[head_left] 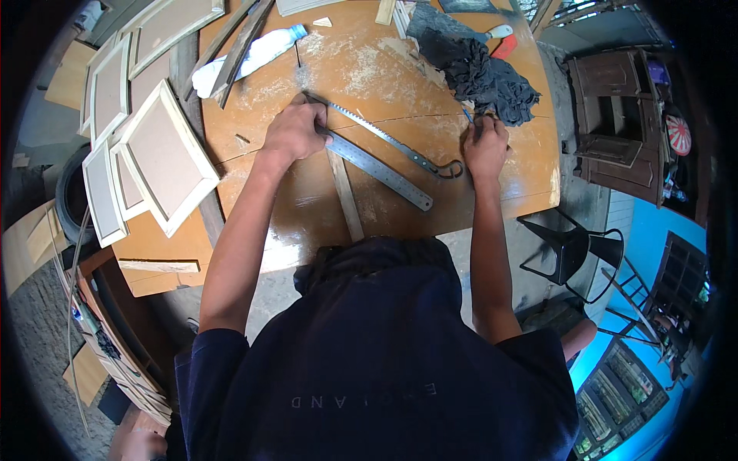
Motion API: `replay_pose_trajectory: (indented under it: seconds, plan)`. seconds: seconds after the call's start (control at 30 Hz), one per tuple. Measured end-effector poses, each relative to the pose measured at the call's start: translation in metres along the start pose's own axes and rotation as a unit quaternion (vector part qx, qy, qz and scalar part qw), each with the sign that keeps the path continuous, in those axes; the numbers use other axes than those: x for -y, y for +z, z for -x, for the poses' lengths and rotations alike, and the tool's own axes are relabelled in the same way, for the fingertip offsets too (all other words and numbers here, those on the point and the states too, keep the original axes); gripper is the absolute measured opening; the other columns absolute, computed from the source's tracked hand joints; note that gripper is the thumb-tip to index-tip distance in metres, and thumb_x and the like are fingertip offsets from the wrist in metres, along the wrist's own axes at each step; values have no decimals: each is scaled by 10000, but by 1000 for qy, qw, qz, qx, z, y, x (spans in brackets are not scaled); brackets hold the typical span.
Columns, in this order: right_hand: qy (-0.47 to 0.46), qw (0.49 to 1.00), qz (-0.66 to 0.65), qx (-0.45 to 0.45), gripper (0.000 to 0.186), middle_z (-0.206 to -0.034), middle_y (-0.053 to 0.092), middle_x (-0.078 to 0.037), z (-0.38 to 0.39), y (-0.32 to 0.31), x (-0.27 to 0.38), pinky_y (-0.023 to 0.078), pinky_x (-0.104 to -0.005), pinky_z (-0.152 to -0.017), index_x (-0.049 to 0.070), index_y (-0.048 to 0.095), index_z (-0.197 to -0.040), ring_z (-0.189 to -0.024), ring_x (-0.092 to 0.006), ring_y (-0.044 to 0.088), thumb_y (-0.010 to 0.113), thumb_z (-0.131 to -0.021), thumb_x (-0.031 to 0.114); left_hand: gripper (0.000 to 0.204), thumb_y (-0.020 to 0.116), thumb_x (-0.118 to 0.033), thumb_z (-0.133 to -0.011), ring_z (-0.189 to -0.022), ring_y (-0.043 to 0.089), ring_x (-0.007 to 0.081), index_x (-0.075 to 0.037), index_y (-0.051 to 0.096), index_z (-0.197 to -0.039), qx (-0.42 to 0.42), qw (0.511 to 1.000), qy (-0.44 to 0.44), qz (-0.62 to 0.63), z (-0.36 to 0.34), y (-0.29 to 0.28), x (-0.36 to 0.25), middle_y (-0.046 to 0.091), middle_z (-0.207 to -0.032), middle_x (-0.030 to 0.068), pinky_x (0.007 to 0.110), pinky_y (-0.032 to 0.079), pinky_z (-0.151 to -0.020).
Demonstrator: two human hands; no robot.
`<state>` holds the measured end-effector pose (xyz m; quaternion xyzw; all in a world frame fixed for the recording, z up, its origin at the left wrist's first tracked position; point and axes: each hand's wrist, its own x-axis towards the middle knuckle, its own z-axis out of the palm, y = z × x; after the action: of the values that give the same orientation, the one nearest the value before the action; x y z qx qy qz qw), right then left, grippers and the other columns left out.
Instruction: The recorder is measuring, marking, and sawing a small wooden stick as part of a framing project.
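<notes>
On the brown worktable (377, 77), my left hand (296, 131) is closed at the upper end of a steel ruler (380, 170), which slants down to the right. A toothed saw blade (373, 131) with a looped dark end (450, 169) lies just above the ruler, its far tip beside my left knuckles. Under the ruler's upper part runs a narrow wooden strip (344, 196) toward my body. Farther right, my right hand (486, 146) rests on the table with fingers pinched around a thin blue pen-like stick (467, 114), mostly hidden. Black crumpled cloth (480, 73) lies just beyond it.
Pale framed wooden panels (169, 157) overlap the table's left side. Dark wood strips (240, 58) lie across a white plastic bottle (254, 58) at the back left. A black chair (569, 253) and brown cabinet (619, 123) stand to the right. Sawdust is scattered over the tabletop.
</notes>
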<state>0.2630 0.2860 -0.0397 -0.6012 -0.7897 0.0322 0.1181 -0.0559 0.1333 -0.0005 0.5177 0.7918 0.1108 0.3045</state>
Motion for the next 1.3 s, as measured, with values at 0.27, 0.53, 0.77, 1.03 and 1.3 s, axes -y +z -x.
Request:
replay_pose_trajectory:
  seconds: [0.27, 0.53, 0.77, 1.03, 1.3]
  plan:
    - [-12, 970, -242, 18, 133, -962, 695, -193, 28, -30, 54, 522, -495, -692, 72, 616, -1088, -878, -406, 694, 594, -979, 145, 257, 856, -123, -712, -990, 644, 327, -49, 664, -866, 0, 1000, -5, 17, 3, 1, 4, 605, -1027, 127, 425, 518, -877]
    - [-107, 810, -566, 112, 79, -818, 660, -41, 74, -10, 115, 473, -239, -643, 30, 624, -1020, -713, -43, 582, 673, -964, 56, 274, 863, -172, -715, -1026, 653, 333, -74, 686, -901, 4, 1000, 5, 10, -2, 3, 2, 612, -1085, 124, 432, 529, -864]
    - [-120, 826, -530, 146, 186, -738, 615, -3, 85, -2, 129, 450, -224, -583, 50, 559, -873, -651, -18, 556, 741, -912, 42, 284, 865, -174, -707, -1034, 655, 334, -73, 693, -909, 19, 1000, -9, 12, 1, 2, 6, 613, -1091, 126, 430, 530, -871]
    - [-261, 812, -498, 154, 211, -751, 638, -116, 86, 21, 145, 526, -358, -610, 39, 538, -898, -688, -262, 682, 743, -865, 72, 293, 865, -174, -699, -1032, 656, 344, -68, 694, -912, 9, 1000, 5, 9, 0, 0, 4, 616, -1087, 139, 434, 530, -876]
    - [-274, 813, -478, 190, 198, -808, 674, -152, 87, 19, 147, 546, -445, -658, 37, 530, -939, -789, -390, 701, 707, -859, 78, 284, 863, -177, -701, -1027, 650, 337, -72, 676, -887, 9, 1000, 1, 8, 2, -1, 2, 597, -1063, 125, 430, 526, -874]
